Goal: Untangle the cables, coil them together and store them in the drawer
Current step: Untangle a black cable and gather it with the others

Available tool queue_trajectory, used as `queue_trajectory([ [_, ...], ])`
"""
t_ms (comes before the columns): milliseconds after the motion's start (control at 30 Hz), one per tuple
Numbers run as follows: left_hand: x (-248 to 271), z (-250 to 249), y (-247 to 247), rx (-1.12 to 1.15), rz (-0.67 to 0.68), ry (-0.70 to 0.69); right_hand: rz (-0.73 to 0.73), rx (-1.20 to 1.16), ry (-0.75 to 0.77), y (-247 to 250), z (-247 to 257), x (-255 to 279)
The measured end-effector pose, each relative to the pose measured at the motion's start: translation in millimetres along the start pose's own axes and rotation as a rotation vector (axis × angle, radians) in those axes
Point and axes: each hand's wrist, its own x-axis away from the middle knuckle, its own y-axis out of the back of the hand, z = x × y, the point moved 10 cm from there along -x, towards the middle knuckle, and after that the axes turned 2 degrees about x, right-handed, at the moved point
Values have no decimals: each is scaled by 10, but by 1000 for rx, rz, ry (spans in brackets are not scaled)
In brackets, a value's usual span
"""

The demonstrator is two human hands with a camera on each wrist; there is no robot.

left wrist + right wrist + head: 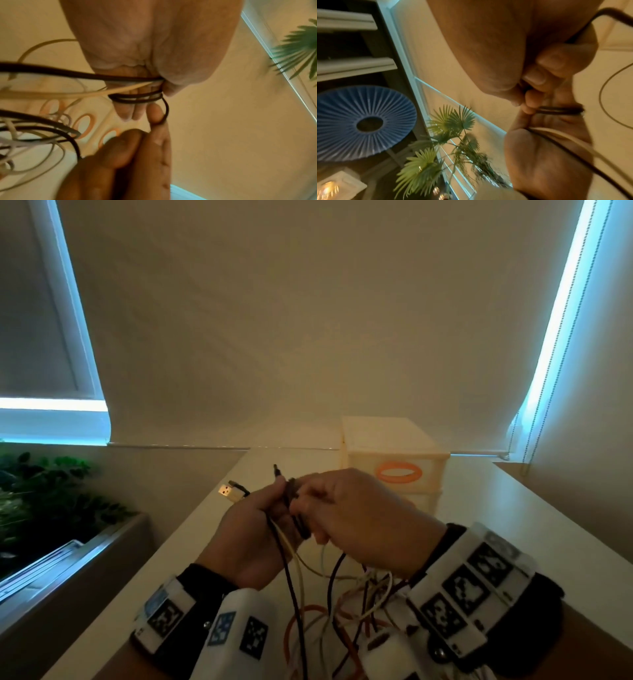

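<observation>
Above the white table (486, 508) my two hands meet. My left hand (270, 508) grips a black cable (291, 587) and a cream cable (297, 573); a white USB plug (227, 492) and a black plug tip (276, 470) stick out beyond it. In the left wrist view small black cable loops (137, 99) lie around the left hand's fingers (126, 113). My right hand (310, 508) pinches the black cable at those loops (559, 110). A tangle of black, white and orange cables (346, 607) hangs down to the table below the hands.
A cream drawer unit (383, 436) with an orange oval handle (398, 472) stands on the table behind the hands, its drawers shut. A roller blind hangs behind it. Green plants (51, 484) stand beyond the table's left edge. A blue pleated lampshade (359, 121) is at the left.
</observation>
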Motion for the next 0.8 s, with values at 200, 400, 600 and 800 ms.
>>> queue_trajectory([
  [200,3,-411,266,501,-78,-180,116,116,-36,-315,-343,172],
  [400,0,-312,252,419,-68,-132,47,96,-46,-233,-648,92],
  [600,11,-423,198,333,44,-146,55,105,-81,-286,-822,59],
  [800,70,-349,-51,311,246,-119,1,-5,-192,-234,-1072,-44],
])
